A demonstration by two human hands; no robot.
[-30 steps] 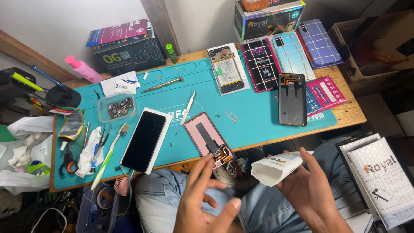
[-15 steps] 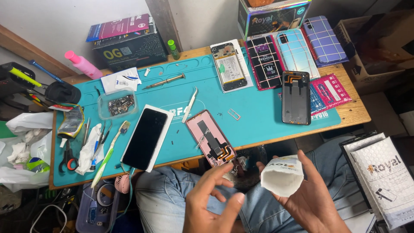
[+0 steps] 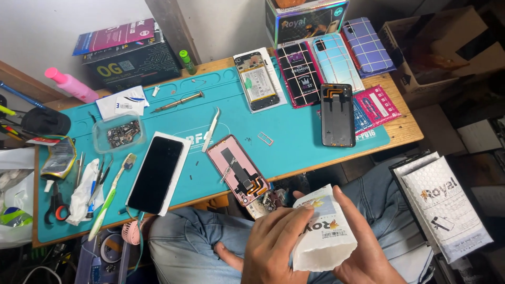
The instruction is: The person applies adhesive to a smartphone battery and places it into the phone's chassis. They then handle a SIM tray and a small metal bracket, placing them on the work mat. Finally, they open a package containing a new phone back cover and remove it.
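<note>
A white paper pouch point(image 3: 323, 236) sits between both hands: the right hand point(image 3: 363, 247) cups it from beneath, the left hand point(image 3: 276, 244) pinches its near edge. Far up-left, a clear tray point(image 3: 117, 132) holds small parts.

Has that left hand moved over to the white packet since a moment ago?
Yes. The left hand was apart from the white packet before; now, below the teal mat's near edge, its fingers rest on it.

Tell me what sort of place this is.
Probably a phone repair bench: an opened pink phone frame with exposed flex cable, a slim metal screwdriver and white tweezers lie on a teal work mat.
</note>
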